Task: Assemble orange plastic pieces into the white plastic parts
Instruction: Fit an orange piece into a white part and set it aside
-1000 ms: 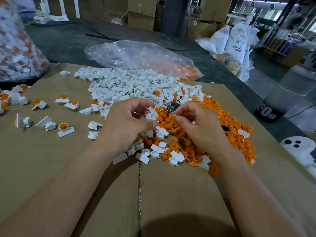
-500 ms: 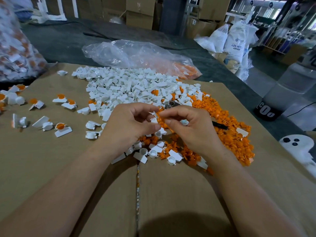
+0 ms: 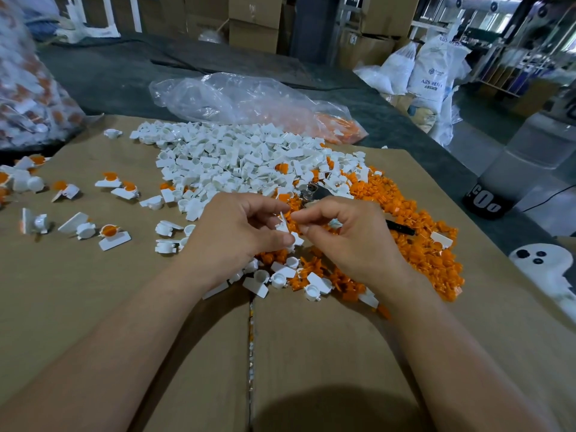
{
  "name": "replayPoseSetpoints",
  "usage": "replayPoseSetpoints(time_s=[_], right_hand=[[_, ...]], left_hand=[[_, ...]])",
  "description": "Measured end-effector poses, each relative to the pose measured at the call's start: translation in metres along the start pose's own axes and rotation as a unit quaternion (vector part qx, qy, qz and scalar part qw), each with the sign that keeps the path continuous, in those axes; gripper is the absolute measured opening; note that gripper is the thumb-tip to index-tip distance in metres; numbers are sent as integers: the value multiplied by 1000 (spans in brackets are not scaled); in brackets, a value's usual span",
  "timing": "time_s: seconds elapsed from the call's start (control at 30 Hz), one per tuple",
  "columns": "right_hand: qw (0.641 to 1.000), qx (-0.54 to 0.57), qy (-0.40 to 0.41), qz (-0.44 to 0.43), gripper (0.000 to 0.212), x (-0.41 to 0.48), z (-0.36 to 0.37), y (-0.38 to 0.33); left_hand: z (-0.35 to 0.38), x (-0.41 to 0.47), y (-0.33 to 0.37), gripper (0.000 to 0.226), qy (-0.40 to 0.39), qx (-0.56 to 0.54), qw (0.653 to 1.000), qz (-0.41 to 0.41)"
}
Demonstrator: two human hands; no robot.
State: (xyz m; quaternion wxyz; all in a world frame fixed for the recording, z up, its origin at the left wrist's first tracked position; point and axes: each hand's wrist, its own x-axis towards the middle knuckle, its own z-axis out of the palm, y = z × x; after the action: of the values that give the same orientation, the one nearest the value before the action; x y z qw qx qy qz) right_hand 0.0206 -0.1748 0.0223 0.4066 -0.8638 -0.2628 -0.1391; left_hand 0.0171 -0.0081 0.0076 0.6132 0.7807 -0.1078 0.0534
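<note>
My left hand [image 3: 235, 233] grips a small white plastic part [image 3: 285, 227] between thumb and curled fingers, above the piles. My right hand [image 3: 349, 235] meets it from the right with thumb and forefinger pinched together at the part; what they pinch is hidden. A heap of white parts [image 3: 237, 157] lies behind the hands. A heap of orange pieces [image 3: 417, 244] spreads to the right and under the hands. Several finished white parts with orange inserts [image 3: 113, 235] lie scattered at the left.
All lies on flattened brown cardboard [image 3: 93, 307] with a seam down the middle. A clear plastic bag [image 3: 249, 101] holding orange pieces lies behind the white heap. A black pen-like tool [image 3: 400, 227] rests on the orange heap. Another filled bag [image 3: 28, 88] stands far left.
Both hands have come closer together over the orange heap; the right fingers have closed in on the white part held by the left hand.
</note>
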Motion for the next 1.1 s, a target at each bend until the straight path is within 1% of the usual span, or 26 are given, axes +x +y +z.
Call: replayPoseSetpoints(time_s=[0.17, 0.33, 0.43, 0.53, 0.63, 0.67, 0.77, 0.87, 1.0, 1.07, 1.1], right_hand=[[1000, -24, 3, -20, 16, -1, 1, -1], [999, 29, -7, 24, 19, -1, 0, 1], [1000, 1, -23, 0, 16, -1, 1, 0], [998, -35, -22, -48, 12, -1, 3, -2], [991, -98, -45, -81, 13, -1, 5, -2], [990, -101, -46, -83, 14, -1, 6, -1], [995, -48, -17, -82, 12, -1, 6, 1], [997, -27, -6, -76, 12, -1, 7, 2], [999, 46, 16, -15, 29, 1, 7, 2], [998, 63, 29, -11, 29, 1, 7, 3], [997, 64, 31, -14, 27, 1, 6, 3]], left_hand=[[1, -2, 0, 39, 6, 10, 1000, 5], [-1, -1, 1, 37, 6, -7, 1000, -5], [1, -3, 1, 39, 10, 26, 1000, 0], [2, -5, 2, 34, 12, 61, 998, 4], [3, -7, 3, 35, -4, 92, 996, 3], [3, -8, 3, 35, -6, 90, 996, 0], [2, -7, 3, 34, 17, 47, 999, -17], [2, -6, 3, 38, 22, 12, 999, -29], [1, -5, 5, 35, 33, -29, 999, -28], [1, -5, 7, 29, 28, -62, 997, -30], [1, -6, 9, 22, 21, -94, 995, -37]])
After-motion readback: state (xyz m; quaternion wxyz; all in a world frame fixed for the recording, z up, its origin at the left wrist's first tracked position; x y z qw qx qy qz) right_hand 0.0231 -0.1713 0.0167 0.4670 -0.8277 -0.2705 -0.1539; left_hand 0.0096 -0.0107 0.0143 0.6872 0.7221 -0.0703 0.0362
